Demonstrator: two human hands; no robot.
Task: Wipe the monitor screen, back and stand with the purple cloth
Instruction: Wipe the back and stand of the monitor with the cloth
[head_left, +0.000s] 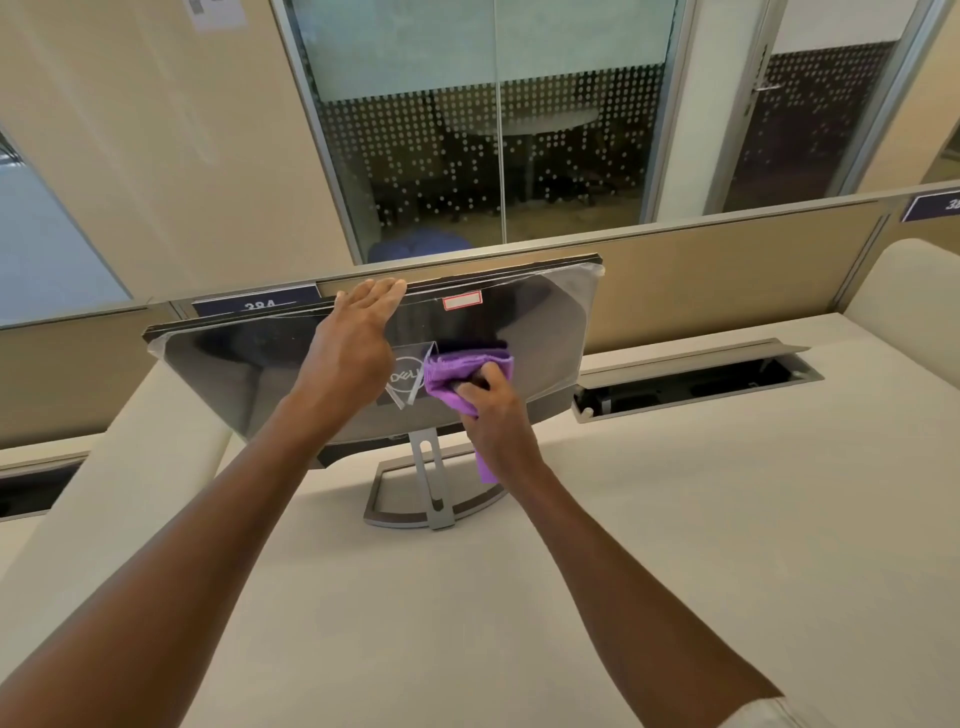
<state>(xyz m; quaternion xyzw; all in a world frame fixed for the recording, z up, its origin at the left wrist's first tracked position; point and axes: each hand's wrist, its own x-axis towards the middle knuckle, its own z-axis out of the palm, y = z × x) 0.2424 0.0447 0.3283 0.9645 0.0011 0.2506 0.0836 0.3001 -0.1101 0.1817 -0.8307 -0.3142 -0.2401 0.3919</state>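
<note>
Glossy dark-grey flat monitor stands on pale beige desk, back panel facing me, tilted. My left hand lies flat on monitor's back, fingers straight, tips at top edge — nothing gripped. My right hand clutches bunched purple cloth, pressing it against monitor's back just right of centre logo. Silver metal stand below monitor — tail of cloth hangs near it.

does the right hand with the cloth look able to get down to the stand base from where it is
Probably yes. The right hand holds the purple cloth against the monitor back, and the stand base sits just below on the desk with nothing between.
</note>
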